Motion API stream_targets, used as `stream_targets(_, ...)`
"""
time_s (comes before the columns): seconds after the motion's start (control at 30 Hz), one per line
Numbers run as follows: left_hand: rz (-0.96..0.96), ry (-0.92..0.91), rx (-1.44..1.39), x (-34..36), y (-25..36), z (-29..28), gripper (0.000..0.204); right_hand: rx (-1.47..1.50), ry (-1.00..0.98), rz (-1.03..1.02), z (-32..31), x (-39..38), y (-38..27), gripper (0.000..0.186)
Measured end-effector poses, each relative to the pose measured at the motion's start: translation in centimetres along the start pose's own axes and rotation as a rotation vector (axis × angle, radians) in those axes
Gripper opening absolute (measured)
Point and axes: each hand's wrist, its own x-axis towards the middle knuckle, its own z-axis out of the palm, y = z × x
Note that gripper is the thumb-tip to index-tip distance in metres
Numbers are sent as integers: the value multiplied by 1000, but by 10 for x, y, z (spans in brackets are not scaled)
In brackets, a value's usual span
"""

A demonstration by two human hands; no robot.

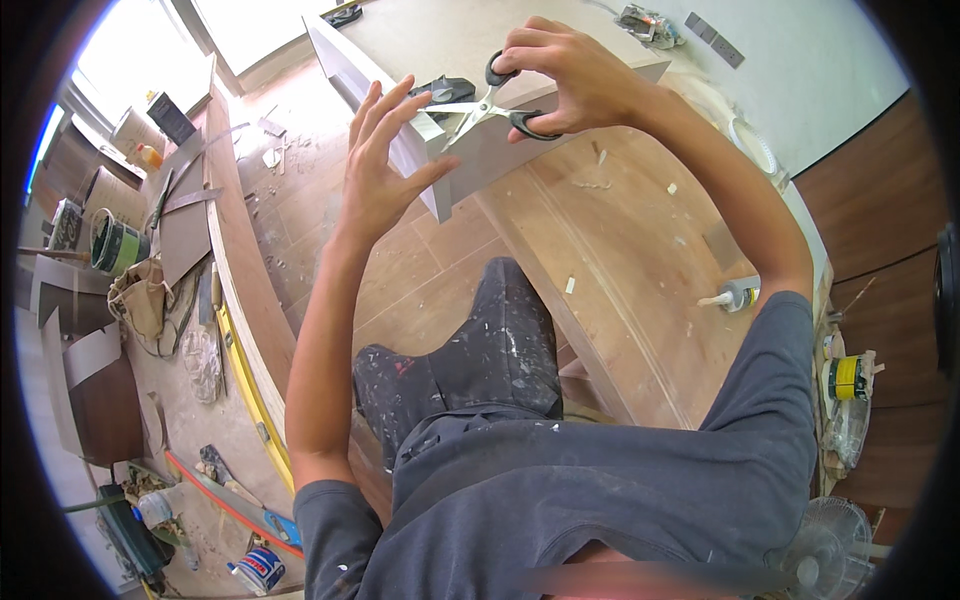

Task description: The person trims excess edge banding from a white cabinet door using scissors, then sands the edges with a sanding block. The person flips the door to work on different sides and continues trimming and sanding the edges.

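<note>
The person's dark grey T-shirt is nearest, and below it I see black trousers spattered with pale paint. Both bare arms reach out ahead. The right hand has hold of a pair of steel scissors with black loop handles, thumb at the lower loop and fingers at the upper; the blades stand apart, pointing toward the left hand. That one is spread wide, thumb well away from the fingers, with the blade tips between them; it grips nothing that I can make out, and I can't tell whether it touches the white panel edge behind it.

The scissors are held up in front of a white box-like panel piece, with a crumpled black item near the blades. Beneath lies a dusty wood-plank floor. Off to the left rests a long yellow spirit level. Beyond everything, bright window light comes in at upper left.
</note>
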Motion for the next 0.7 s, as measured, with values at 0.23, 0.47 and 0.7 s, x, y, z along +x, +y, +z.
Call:
stream_targets(0.23, -148, 23, -322, -10, 63, -50, 51, -191, 80, -65, -54, -10, -44, 62)
stream_targets(0.47, -475, -104, -686, -28, 106, -48, 32, -274, 41, -109, -57, 5, -98, 60)
stream_targets(0.7, -556, 23, -582, -50, 83, -53, 28, -269, 34, -56, -41, -7, -86, 58)
